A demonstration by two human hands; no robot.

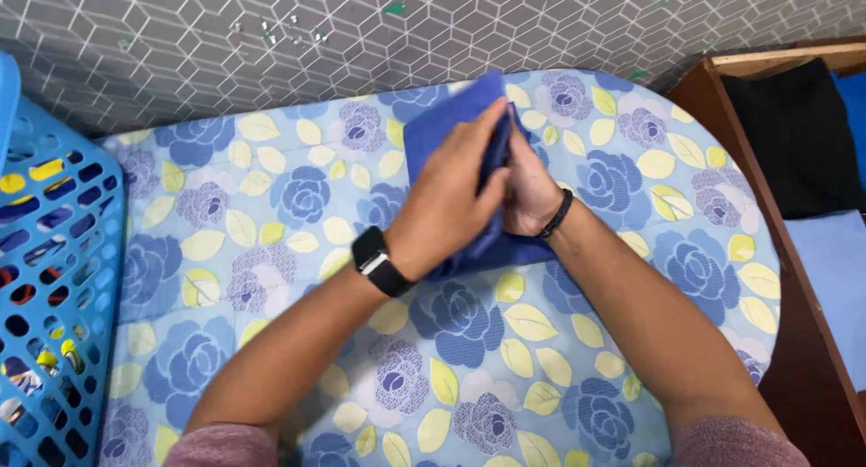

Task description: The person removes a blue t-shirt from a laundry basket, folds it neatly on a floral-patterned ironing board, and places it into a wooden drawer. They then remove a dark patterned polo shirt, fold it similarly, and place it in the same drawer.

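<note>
Both hands, left hand (448,205) and right hand (526,192), clasp a blue cloth (451,124), its length running toward the wall.

Illumination is bright, even and diffuse; no glare is present. Soft, faint shadows lie beneath the forearms on the floral cover (271,205). Both hands show slight motion blur. Wide-angle distortion curves the patterned wall (180,43) near the frame edges.

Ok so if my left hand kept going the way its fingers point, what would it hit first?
The left hand points up-right, already pressed on the blue cloth. Beyond it, probably the floral cover, then the wall; depth is unclear.
</note>
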